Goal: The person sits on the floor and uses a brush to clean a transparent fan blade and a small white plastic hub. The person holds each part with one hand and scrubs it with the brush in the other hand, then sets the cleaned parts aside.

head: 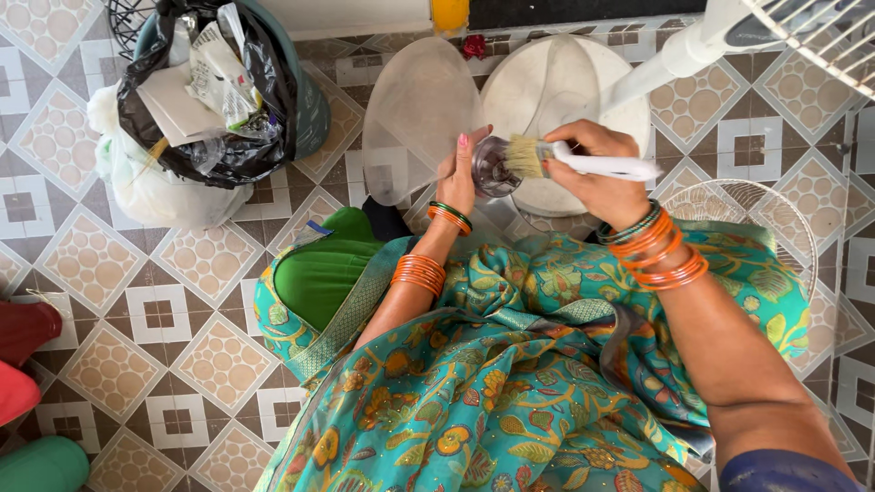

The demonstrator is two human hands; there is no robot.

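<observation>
Right now I am partway through brushing dust off a small clear plastic fan part [493, 167], which I judge to be the hub cap or centre piece. My left hand [460, 173] holds it up in front of me, fingers [467, 144] curled around its far side and pinching it steady. My right hand [597, 169] is wrapped tight around the white handle of a paintbrush [583, 162], and its bristles are pressed against the rim of the part.

The fan is already taken apart, as far as I can tell: the translucent fan blade [415, 114] lies on the tiled floor [182, 301] just beyond my hands, beside the round white base [565, 91], and one wire grille [756, 214] rests by my right wrist. Another grille [820, 36] shows at the upper right corner, near the white stand pole [665, 64].

Whether the blade and grilles are clean I cannot tell; the small part looks still greyish, so I judge the brushing unfinished and reassembly all left. A lined, stuffed waste bin [228, 91] stands well to my left.
</observation>
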